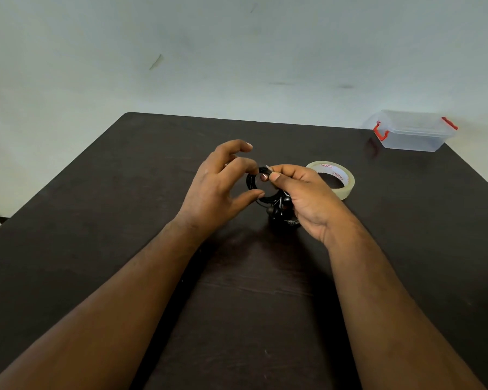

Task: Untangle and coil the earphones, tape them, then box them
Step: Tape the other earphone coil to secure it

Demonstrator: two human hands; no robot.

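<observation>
One coil of black earphones (258, 182) is held above the middle of the dark table (96, 209), between the person's two hands. The cable is wound into a single round hoop, and its loose end hangs at the near right, where a small cluster of earbuds (278, 207) and plug parts dangles just over the tabletop; how many buds there are cannot be told.

The right hand (302, 198) holds the hoop at its far right edge, thumb and forefinger pinched together on the cable, the other fingers curled in behind. A small pale scrap of tape (267, 167) sticks up at that pinch. The left hand (217, 187) is at the hoop's left side: its thumb tip touches the near edge of the coil and a middle finger curls onto the far edge, while the index finger is lifted above, bent and apart from the cable.

One roll of pale masking tape (339, 181) with red print inside its core lies flat on the table, just beyond and to the right of the right hand. One clear plastic box (412, 133) with two red clip handles, one at each end, sits at the far right corner of the table, well apart from the hands, its lid on.
</observation>
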